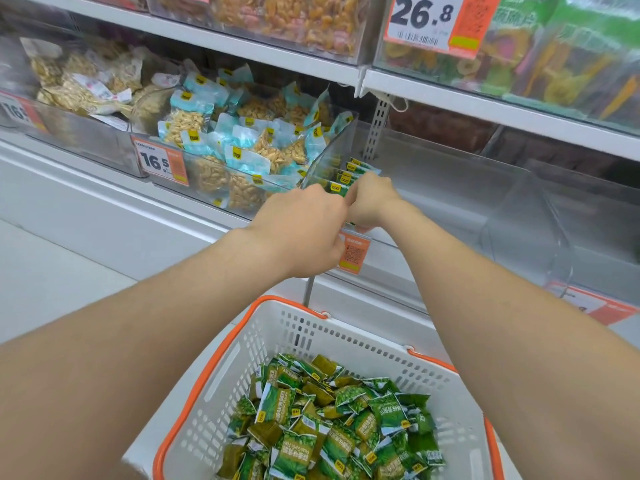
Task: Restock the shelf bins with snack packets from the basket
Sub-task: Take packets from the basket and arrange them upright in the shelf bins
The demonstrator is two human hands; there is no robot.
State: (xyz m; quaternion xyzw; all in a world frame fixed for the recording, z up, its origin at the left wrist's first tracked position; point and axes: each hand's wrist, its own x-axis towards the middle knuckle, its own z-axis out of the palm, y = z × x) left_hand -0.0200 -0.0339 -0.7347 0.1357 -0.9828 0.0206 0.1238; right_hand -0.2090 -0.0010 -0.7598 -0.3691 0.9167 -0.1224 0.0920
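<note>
Both hands reach over the front wall of a clear shelf bin [433,188]. My left hand [304,226] and my right hand [372,199] meet there, fingers curled around a bunch of green snack packets [346,176] held at the bin's left end. Below, a white basket with an orange rim [221,348] holds several green packets [332,417].
A bin of blue-and-white peanut packets [242,140] adjoins on the left, with a 16.5 price tag [161,162]. Another nut bin [79,84] lies farther left. More clear bins [571,216] stand to the right. An upper shelf [277,53] hangs above. An orange tag [353,252] hangs under my hands.
</note>
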